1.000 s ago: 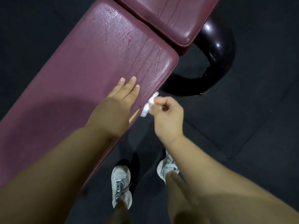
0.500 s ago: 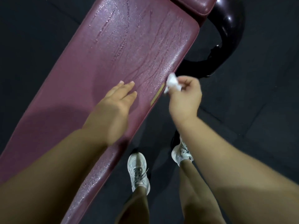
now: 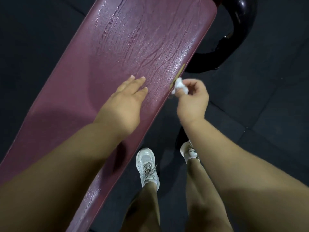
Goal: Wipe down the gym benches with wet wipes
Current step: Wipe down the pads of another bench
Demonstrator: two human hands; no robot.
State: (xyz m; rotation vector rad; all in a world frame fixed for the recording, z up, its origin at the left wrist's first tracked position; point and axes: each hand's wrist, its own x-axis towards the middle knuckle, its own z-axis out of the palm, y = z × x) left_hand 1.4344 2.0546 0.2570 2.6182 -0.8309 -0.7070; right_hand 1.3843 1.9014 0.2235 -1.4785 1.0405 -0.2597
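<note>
A long maroon padded gym bench [image 3: 133,47] runs diagonally from lower left to upper right, its far half glistening with wet streaks. My left hand [image 3: 123,101] lies flat on the pad with straight fingers, near the right edge. My right hand [image 3: 192,97] pinches a crumpled white wet wipe [image 3: 178,86] and holds it against the bench's right side edge, just below a small brass-coloured plate [image 3: 179,72].
A glossy black curved frame tube [image 3: 234,39] rises past the bench's far right corner. Dark rubber floor mats [image 3: 267,106] surround the bench. My two white sneakers [image 3: 147,164] stand on the floor beside the bench's right side.
The view has shifted along the bench, so the second pad at the top is out of sight. My right hand with the wipe moved along the side edge; my left hand stays flat on the pad.
</note>
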